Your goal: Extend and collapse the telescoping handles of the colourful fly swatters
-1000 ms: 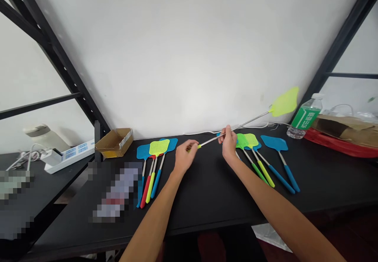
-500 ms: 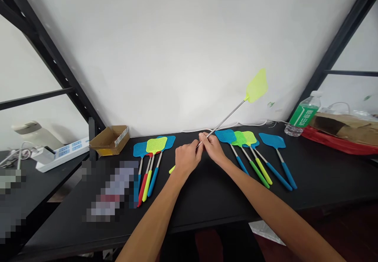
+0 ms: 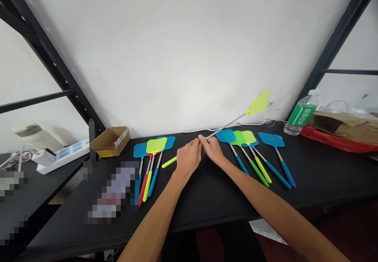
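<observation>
Both hands grip one yellow-green fly swatter (image 3: 258,103) with a thin metal shaft. My left hand (image 3: 189,154) is closed round the shaft near its yellow handle, whose end pokes out to the left. Beside it, my right hand (image 3: 211,148) pinches the shaft farther along, thumb on top. The swatter's head points up and right in front of the wall. On the table to the left lies a group of swatters, a yellow one (image 3: 156,146) on top. To the right lie several more, among them a green one (image 3: 239,137) and a separate blue one (image 3: 271,139).
An open cardboard box (image 3: 110,141) and a white power strip (image 3: 66,155) are at the left. At the right stand a water bottle (image 3: 302,112) and a red tray (image 3: 330,141) holding cardboard. A white cable (image 3: 195,130) runs along the wall on the black table (image 3: 212,207).
The held swatter has tipped lower, its head dropping down and slightly right. More of its yellow handle now shows left of my left hand.
</observation>
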Motion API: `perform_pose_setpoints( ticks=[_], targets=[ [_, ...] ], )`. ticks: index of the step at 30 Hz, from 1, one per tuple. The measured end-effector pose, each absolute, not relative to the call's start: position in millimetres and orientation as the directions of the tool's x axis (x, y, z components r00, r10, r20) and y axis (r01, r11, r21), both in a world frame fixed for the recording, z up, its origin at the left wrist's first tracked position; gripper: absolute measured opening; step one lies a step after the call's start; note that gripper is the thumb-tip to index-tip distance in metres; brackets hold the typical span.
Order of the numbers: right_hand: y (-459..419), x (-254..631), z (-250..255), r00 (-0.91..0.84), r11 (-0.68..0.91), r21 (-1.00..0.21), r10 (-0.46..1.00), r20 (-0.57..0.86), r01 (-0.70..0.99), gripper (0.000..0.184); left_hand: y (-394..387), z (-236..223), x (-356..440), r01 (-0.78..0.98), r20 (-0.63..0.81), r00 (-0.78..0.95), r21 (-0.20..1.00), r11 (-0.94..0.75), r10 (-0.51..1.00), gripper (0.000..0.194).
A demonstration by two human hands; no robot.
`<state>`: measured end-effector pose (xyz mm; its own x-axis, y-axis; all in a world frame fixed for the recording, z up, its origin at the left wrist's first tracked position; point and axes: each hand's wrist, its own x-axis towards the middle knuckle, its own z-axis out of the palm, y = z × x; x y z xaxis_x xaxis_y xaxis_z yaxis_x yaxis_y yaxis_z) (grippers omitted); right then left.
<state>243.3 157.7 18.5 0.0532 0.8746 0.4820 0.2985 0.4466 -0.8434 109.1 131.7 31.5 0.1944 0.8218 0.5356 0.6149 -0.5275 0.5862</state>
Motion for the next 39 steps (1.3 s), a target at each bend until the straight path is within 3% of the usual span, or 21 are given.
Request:
perform_pose_setpoints(
  ticks=[6,13,17,20,23,25,39],
  targets=[
    [156,243,18,0.096,0.466,-0.828,0.852,0.515,0.313,0.063,132,34,108,0.687,0.543,0.2,0.515,-0.512,0.815,0.023],
    [156,245,19,0.128,0.516,-0.761,0.789,0.601,0.392,0.06,130,34,110,0.666,0.478,0.107,0.616,-0.419,0.872,0.027],
    [155,243,19,0.104,0.53,-0.745,0.783,0.613,0.406,0.059,134,30,111,0.58,0.545,0.144,0.63,-0.517,0.826,0.026],
    [154,242,20,0.06,0.561,-0.724,0.773,0.632,0.401,0.058,135,30,112,0.631,0.608,0.206,0.516,-0.579,0.767,0.022],
    [153,242,21,0.068,0.563,-0.728,0.771,0.633,0.392,0.057,132,34,112,0.784,0.568,0.285,0.325,-0.529,0.772,0.026],
    [153,242,21,0.09,0.551,-0.739,0.775,0.625,0.389,0.058,129,38,111,0.829,0.54,0.301,0.259,-0.495,0.786,0.027],
    [155,244,20,0.1,0.514,-0.762,0.8,0.592,0.394,0.06,125,44,108,0.841,0.483,0.288,0.285,-0.46,0.827,0.035]
  ],
)
